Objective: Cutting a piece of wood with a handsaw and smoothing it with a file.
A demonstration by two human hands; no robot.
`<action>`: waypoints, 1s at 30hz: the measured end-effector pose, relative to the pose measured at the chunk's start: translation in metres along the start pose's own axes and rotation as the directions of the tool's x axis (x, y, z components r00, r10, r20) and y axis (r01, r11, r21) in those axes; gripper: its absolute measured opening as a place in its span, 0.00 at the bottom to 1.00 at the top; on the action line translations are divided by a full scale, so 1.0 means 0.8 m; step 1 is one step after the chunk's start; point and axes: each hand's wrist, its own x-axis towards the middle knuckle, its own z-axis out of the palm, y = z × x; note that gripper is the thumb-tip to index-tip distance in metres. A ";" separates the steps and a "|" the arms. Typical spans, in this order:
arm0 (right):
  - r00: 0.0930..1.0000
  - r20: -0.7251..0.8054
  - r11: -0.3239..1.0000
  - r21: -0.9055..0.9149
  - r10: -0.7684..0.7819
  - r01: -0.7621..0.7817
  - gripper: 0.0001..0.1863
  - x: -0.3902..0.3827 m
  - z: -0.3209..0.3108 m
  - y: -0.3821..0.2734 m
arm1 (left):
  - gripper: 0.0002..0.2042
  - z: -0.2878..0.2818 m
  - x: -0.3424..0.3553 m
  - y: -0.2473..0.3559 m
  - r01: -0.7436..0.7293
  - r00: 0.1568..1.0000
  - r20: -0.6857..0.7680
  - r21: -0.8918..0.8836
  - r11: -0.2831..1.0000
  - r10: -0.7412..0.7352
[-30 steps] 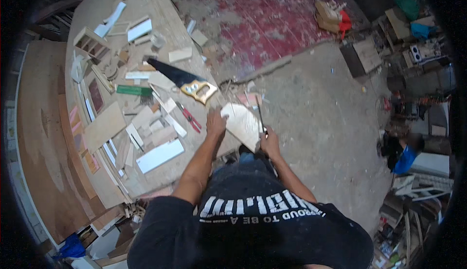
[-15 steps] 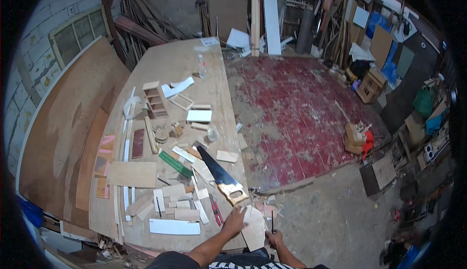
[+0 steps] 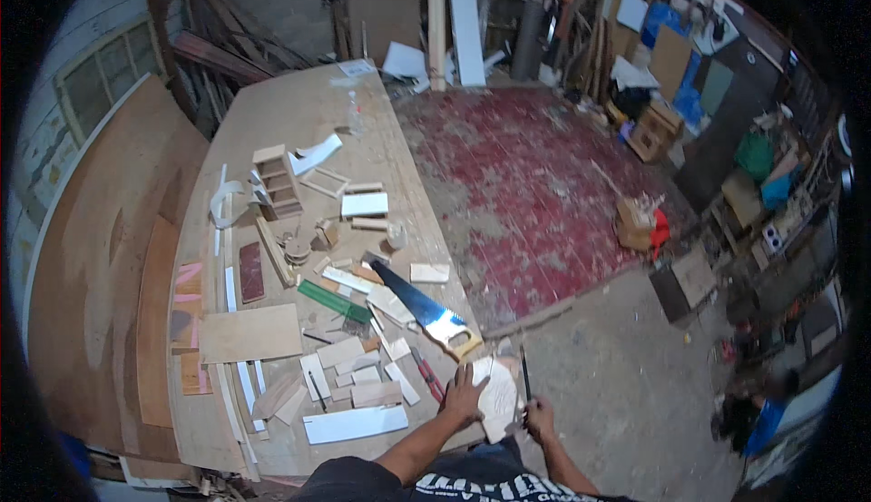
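A pale, shaped wooden board (image 3: pixel 497 393) lies at the table's near right corner, close to my body. My left hand (image 3: pixel 464 398) presses on its left part with the fingers spread. To the right of the board, my right hand (image 3: pixel 538 418) is closed around a long, thin, dark tool (image 3: pixel 526 376) that points away from me. The tool stands close by the board's right edge; whether they touch I cannot tell. A hand saw (image 3: pixel 426 311) with a wooden handle rests just beyond the board. Red-handled pliers (image 3: pixel 426 375) lie left of my left hand.
On the wooden table (image 3: pixel 281 103) are several wood offcuts (image 3: pixel 376 393), a green strip (image 3: pixel 334 300), a small shelf unit (image 3: pixel 277 180), a white panel (image 3: pixel 356 424) and a clear bottle (image 3: pixel 355 116). A large plywood sheet (image 3: pixel 100 284) leans at left. Cardboard boxes (image 3: pixel 655 130) stand far right.
The whole view has shifted and turned slightly. The board now lies at a different angle, with my left fingers spread further over it. My right hand and the dark tool have moved forward along its edge.
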 end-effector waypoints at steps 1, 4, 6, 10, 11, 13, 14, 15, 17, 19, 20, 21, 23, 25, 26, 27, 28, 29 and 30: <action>0.995 -0.006 0.990 -0.099 -0.099 0.098 0.19 0.001 0.002 -0.001 | 0.55 0.002 0.000 -0.003 -0.010 1.000 0.007 -0.004 1.000 0.010; 0.905 0.066 0.824 -0.392 -0.419 0.410 0.20 0.049 0.006 0.039 | 0.53 0.014 0.008 -0.013 -0.019 0.999 -0.043 -0.036 0.999 0.017; 0.981 0.042 0.955 -0.222 -0.190 0.195 0.20 0.012 0.030 -0.021 | 0.53 0.020 0.018 -0.019 -0.002 1.000 -0.022 -0.027 1.000 0.002; 0.994 0.018 0.991 -0.078 -0.109 0.110 0.23 -0.007 0.043 -0.047 | 0.54 0.006 0.037 -0.012 0.008 1.000 -0.017 -0.090 0.996 -0.009; 0.994 0.017 0.992 -0.065 -0.106 0.106 0.24 -0.006 0.047 -0.050 | 0.54 0.016 0.044 -0.015 0.010 0.999 -0.043 -0.090 0.996 -0.014; 0.994 0.004 0.991 -0.081 -0.108 0.108 0.25 -0.007 0.049 -0.049 | 0.55 0.024 0.046 -0.015 0.000 0.997 -0.072 -0.091 0.996 -0.007; 0.989 0.005 0.985 -0.095 -0.145 0.145 0.26 -0.008 0.049 -0.048 | 0.56 0.024 0.048 -0.013 0.002 0.998 -0.061 -0.080 0.997 -0.007; 0.992 0.004 0.987 -0.098 -0.128 0.127 0.26 -0.010 0.050 -0.049 | 0.56 0.023 0.048 -0.016 0.003 0.999 -0.044 -0.086 0.996 -0.007; 0.994 -0.007 0.987 -0.117 -0.112 0.110 0.25 -0.016 0.051 -0.055 | 0.62 0.019 0.051 -0.023 -0.038 0.999 0.014 -0.081 0.996 0.039; 0.997 -0.015 0.982 -0.173 -0.081 0.077 0.26 -0.019 0.050 -0.058 | 0.64 0.018 0.052 -0.021 -0.059 0.998 0.031 -0.067 0.996 0.062; 0.997 0.012 0.971 -0.226 -0.078 0.079 0.27 -0.020 0.051 -0.061 | 0.63 0.017 0.050 -0.020 -0.054 0.999 0.004 -0.025 0.998 0.054; 0.996 0.040 0.957 -0.278 -0.078 0.086 0.28 -0.019 0.053 -0.063 | 0.63 0.015 0.049 -0.019 -0.048 0.998 -0.026 0.019 0.999 0.048; 0.995 0.042 0.951 -0.296 -0.087 0.095 0.28 -0.019 0.056 -0.067 | 0.63 0.011 0.048 -0.016 -0.051 0.998 -0.030 0.025 0.998 0.051; 0.994 0.038 0.933 -0.343 -0.099 0.106 0.28 -0.014 0.059 -0.068 | 0.63 0.006 0.050 -0.018 -0.046 0.999 -0.010 0.031 0.998 0.047; 0.995 0.038 0.933 -0.346 -0.097 0.104 0.28 -0.012 0.060 -0.068 | 0.63 0.004 0.051 -0.018 -0.045 0.999 -0.008 0.028 0.999 0.046; 0.987 0.047 0.910 -0.383 -0.151 0.157 0.28 -0.008 0.062 -0.071 | 0.63 0.002 0.053 -0.018 -0.039 0.999 -0.005 0.028 0.999 0.039; 0.977 0.057 0.884 -0.418 -0.204 0.209 0.27 -0.005 0.063 -0.073 | 0.63 0.001 0.055 -0.018 -0.033 0.999 -0.001 0.028 0.999 0.033; 0.978 0.057 0.884 -0.419 -0.202 0.207 0.27 -0.005 0.062 -0.074 | 0.63 -0.001 0.056 -0.019 -0.033 0.999 0.001 0.026 0.999 0.033; 0.989 0.050 0.909 -0.392 -0.136 0.145 0.27 -0.017 0.066 -0.098 | 0.63 -0.001 0.057 -0.020 -0.022 1.000 -0.005 0.029 0.999 0.022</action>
